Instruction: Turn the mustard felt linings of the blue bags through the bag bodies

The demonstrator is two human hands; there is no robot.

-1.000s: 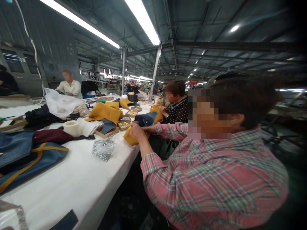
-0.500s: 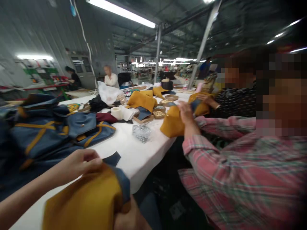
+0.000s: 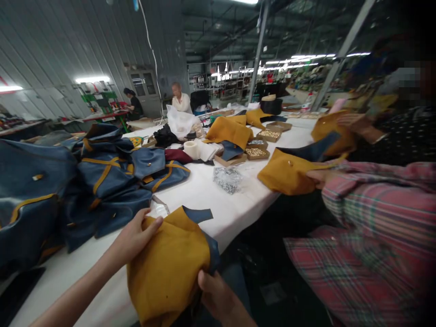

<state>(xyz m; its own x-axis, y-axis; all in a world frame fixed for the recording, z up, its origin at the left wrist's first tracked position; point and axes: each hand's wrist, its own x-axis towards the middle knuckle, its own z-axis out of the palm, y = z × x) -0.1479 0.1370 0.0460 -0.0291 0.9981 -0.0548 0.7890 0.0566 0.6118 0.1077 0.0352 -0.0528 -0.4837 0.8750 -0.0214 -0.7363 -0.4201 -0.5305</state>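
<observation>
A mustard-yellow leather-like bag piece (image 3: 170, 263) with dark blue trim hangs partly over the near edge of the white table. My left hand (image 3: 139, 236) grips its upper left edge, thumb on the yellow face and fingers tucked behind. Lower down, my right hand (image 3: 218, 290) pinches the right edge beside the blue trim, its fingers hidden behind the material. A small dark hole shows low on the yellow face. A blue strap end sticks out at the top and rests over the table.
Blue bags with yellow straps (image 3: 105, 177) are heaped on the left. A clear bag of small metal parts (image 3: 227, 179) lies mid-table, with boxes of studs (image 3: 257, 152) beyond. At right, a co-worker in a plaid shirt (image 3: 374, 213) holds another yellow piece (image 3: 286, 175).
My view has swung right. The yellow piece has turned so more of its face shows, still in both my hands. The co-worker's hand has moved lower on their piece.
</observation>
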